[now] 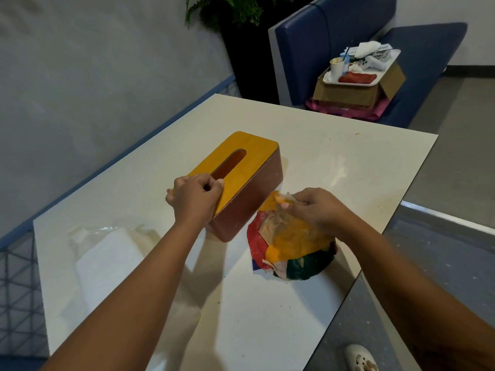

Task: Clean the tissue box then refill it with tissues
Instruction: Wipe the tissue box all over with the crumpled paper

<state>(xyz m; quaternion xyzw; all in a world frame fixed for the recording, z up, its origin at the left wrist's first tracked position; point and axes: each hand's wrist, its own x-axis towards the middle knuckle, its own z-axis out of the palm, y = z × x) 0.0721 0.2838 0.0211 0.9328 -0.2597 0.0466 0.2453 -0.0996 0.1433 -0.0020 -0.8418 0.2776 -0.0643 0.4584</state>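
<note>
The tissue box (249, 180) lies in the middle of the white table (348, 156); it has a yellow wooden lid with a long slot and brown sides. My left hand (194, 195) grips the near end of the lid, fingers curled over its edge by the slot. To the right of the box sits a crumpled multicoloured cloth (292, 245) in yellow, red and green. My right hand (313, 207) pinches the top of that cloth. A clear plastic pack of white tissues (107, 253) rests on the table at the near left.
A blue bench (417, 84) stands beyond the table with a cardboard box (356, 92) carrying a tray of cups and clutter. A dark planter (246, 49) with a fern is at the back. A white shoe (360, 358) shows by the table's near right edge.
</note>
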